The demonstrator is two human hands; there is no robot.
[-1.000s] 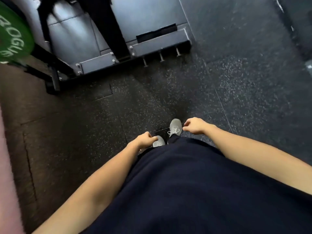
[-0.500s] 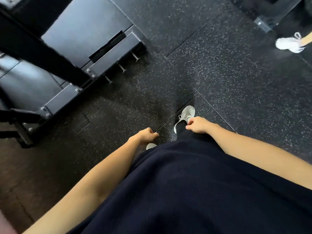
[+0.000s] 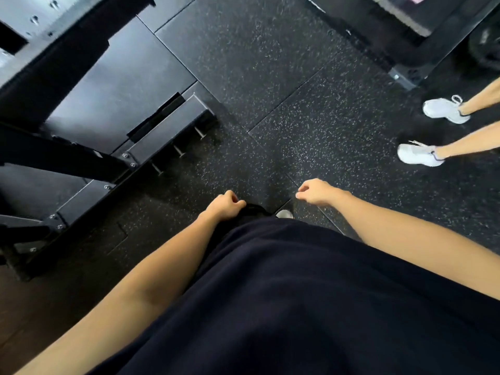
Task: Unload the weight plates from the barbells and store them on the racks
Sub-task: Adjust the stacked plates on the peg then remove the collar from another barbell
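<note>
Both the left hand [image 3: 226,205] and the right hand [image 3: 315,191] hung loosely curled and carried nothing. One dark plate [image 3: 485,48] showed at the far right edge beside a rack [image 3: 414,64], so unloading seemed paused between trips.

You're in a gym, weights area.
Speckled black rubber floor tiles [image 3: 270,77] underfoot, a black steel rack base [image 3: 162,136] with bolted plates and short pegs on your left, another steel frame [image 3: 422,55] top right, someone in white trainers [image 3: 443,109] beside it.
</note>
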